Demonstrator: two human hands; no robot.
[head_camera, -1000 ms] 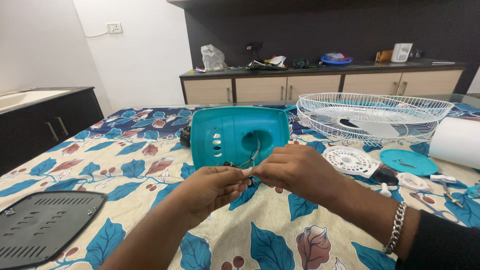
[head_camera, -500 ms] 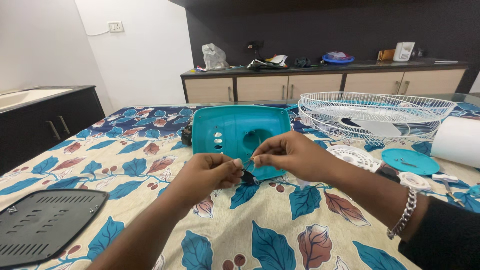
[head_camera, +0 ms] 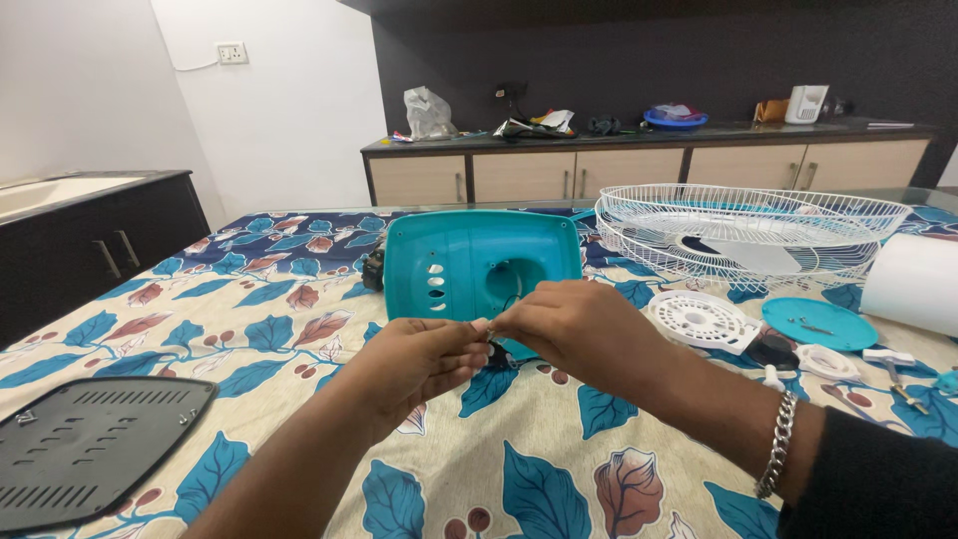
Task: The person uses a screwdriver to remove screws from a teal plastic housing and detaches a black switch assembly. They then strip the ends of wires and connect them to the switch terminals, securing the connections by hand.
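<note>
My left hand and my right hand meet fingertip to fingertip over the flowered cloth, just in front of a teal plastic fan housing that stands upright. Between the fingers is a small dark part with thin wires; both hands pinch it, and most of it is hidden. A silver chain bracelet sits on my right wrist.
A white wire fan guard lies at the back right, with a white round grille, a teal disc and small parts beside it. A dark grey vented plate lies at the left front. A cabinet counter stands behind.
Both hands have drawn back from the housing's opening toward me and lowered slightly, still pinching the small wired part. The view has shifted a little.
</note>
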